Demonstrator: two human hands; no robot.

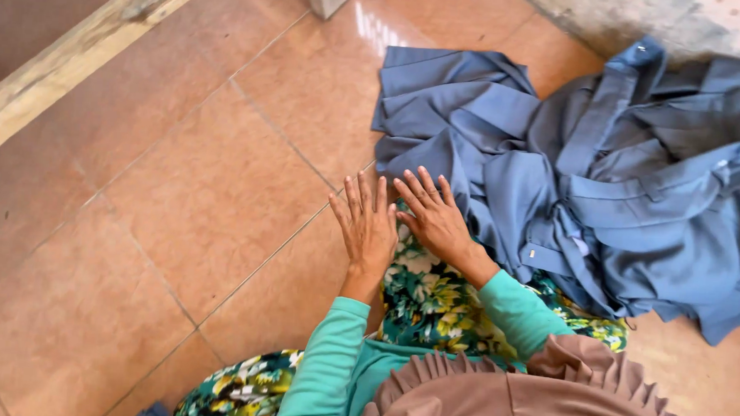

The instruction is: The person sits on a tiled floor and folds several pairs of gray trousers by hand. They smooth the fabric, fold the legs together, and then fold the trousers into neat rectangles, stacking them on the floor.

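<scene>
Just beside both flat hands, crumpled blue-grey garments (605,168), heaped.

floor tiles (204,192): hard, smooth and shiny, with a bright gleam near the top
blue clothes (620,186): soft cloth, matt, full of folds and wrinkles
flowered cloth (432,306): soft fabric, matt, green with flowers
green sleeves (330,364): smooth stretchy cloth
brown ruffled cloth (528,398): soft and matt
wooden beam (69,58): rough, worn wood
wall (644,20): rough, patchy, dull
</scene>
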